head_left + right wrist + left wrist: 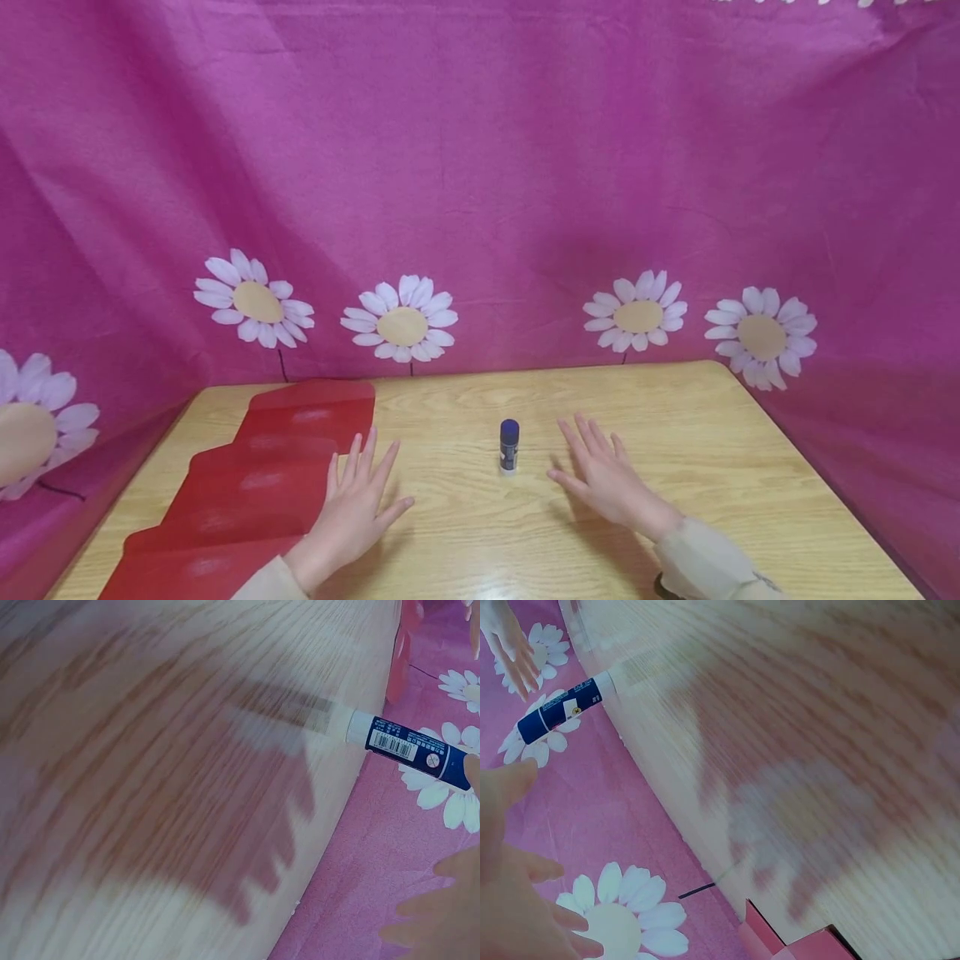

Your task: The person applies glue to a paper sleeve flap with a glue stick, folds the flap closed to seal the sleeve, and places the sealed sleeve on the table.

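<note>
A glue stick (pixel 509 448) with a dark blue cap and white base stands upright on the wooden table, between the two hands. My left hand (pixel 352 508) has its fingers spread and holds nothing; in the head view it overlaps the right edge of several red envelopes (pixel 247 483). To the right of the glue stick, my right hand (pixel 607 482) is spread too, with nothing in it. Both wrist views show the glue stick (pixel 566 709) apart from the fingers, and in the right wrist view its barcode label (pixel 394 745) faces the camera.
The red envelopes overlap in a staggered row along the left side of the light wooden table (pixel 720 467). Behind and beside the table hangs a magenta cloth (pixel 510 167) printed with white daisies (pixel 636 313).
</note>
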